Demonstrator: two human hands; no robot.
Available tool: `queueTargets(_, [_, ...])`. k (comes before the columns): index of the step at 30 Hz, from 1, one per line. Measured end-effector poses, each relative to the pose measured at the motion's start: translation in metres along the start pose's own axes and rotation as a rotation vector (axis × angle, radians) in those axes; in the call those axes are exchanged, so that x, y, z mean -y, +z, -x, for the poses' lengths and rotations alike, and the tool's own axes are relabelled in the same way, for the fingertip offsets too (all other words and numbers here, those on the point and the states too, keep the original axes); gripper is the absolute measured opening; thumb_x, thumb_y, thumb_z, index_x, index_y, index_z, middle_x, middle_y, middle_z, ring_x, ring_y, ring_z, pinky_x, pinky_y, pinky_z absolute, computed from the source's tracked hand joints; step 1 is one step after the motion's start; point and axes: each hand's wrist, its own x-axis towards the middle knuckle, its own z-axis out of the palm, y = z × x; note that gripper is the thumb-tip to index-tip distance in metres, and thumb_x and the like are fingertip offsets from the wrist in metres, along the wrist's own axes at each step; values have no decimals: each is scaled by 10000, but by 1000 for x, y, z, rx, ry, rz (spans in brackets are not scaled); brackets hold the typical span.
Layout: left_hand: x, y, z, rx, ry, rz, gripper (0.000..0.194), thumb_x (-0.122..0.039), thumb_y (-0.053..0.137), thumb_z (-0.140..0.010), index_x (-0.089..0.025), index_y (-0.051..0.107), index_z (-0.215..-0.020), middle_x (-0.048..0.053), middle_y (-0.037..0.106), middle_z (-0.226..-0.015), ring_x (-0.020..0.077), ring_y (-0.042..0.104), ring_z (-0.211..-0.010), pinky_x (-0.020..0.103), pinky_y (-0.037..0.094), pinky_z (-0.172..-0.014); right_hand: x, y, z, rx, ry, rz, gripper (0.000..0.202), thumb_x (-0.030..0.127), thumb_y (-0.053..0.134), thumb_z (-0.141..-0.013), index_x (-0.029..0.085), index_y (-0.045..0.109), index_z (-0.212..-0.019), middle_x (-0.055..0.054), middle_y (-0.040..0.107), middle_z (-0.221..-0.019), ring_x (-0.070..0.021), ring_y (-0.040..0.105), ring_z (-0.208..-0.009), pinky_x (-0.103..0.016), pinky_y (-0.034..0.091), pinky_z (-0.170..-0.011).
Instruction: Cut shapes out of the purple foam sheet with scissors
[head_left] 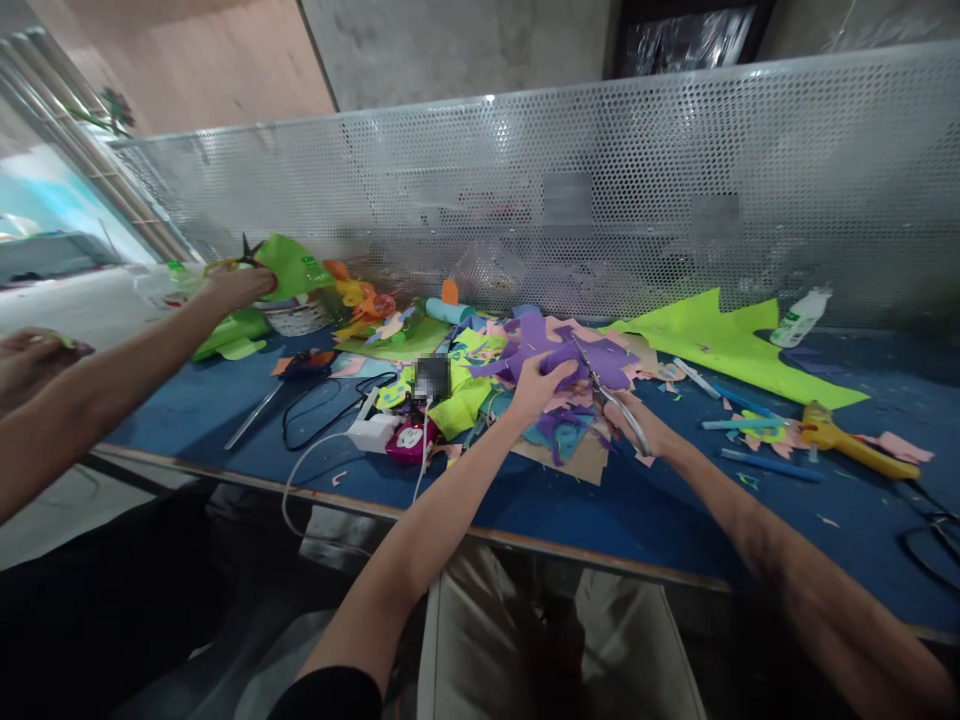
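Observation:
A piece of purple felt (529,345) is pinched in my left hand (541,385), thumb on top, above a heap of scraps. My right hand (634,420) grips a pair of scissors (592,372), whose blades point up and left against the purple piece. I cannot tell whether the blades are parted. Pink, blue and purple offcuts (566,435) lie under and around both hands, some on a brown sheet (585,463).
A co-worker's hand (244,283) at left holds scissors by green material (289,265). Nearby are a white plug block (373,432) with cables, a yellow glue gun (855,445), a white bottle (802,317) and a large lime sheet (720,335). A perforated metal screen (480,190) borders the blue table (652,510).

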Motion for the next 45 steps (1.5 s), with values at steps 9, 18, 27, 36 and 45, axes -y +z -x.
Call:
queueTargets(9, [1, -1, 1, 7, 132, -175, 373, -481, 803, -796, -147, 642, -755, -18, 611, -683, 100, 583, -620, 226, 534, -594, -10, 2, -3, 78, -58, -36, 595, 768, 295, -851, 218, 517, -796, 4, 546, -596, -164, 516, -528, -313, 454, -563])
queueTargets(18, [4, -1, 0, 66, 32, -42, 382, -480, 825, -772, -145, 661, -850, -6, 660, -710, 138, 672, -613, 279, 602, -615, -1, 3, 0, 45, -40, -19, 621, 820, 288, -800, 244, 487, -683, -13, 541, -506, -176, 515, -453, -316, 427, -506])
queueTargets(27, [3, 0, -2, 51, 40, -25, 381, -475, 845, -733, -150, 663, -814, -8, 663, -710, 119, 648, -602, 263, 579, -627, -4, 6, 0, 17, -47, -30, 603, 801, 296, -819, 243, 483, -688, -3, 520, -493, -162, 495, -395, -306, 397, -449])
queueTargets(36, [-6, -3, 0, 95, 135, -282, 332, -444, 803, -780, -139, 692, -713, 7, 647, -683, 114, 568, -639, 234, 475, -618, 9, -10, 3, 18, -11, 50, 516, 741, 420, -828, 234, 489, -757, 27, 479, -574, -143, 431, -494, -285, 374, -484])
queueTargets(45, [-6, -2, -1, 9, 99, -138, 331, -456, 824, -766, -160, 683, -814, 18, 694, -795, 133, 656, -711, 247, 571, -667, 4, -13, -1, -56, 59, 156, 466, 654, 518, -821, 224, 463, -651, 47, 389, -498, -111, 372, -442, -253, 252, -449])
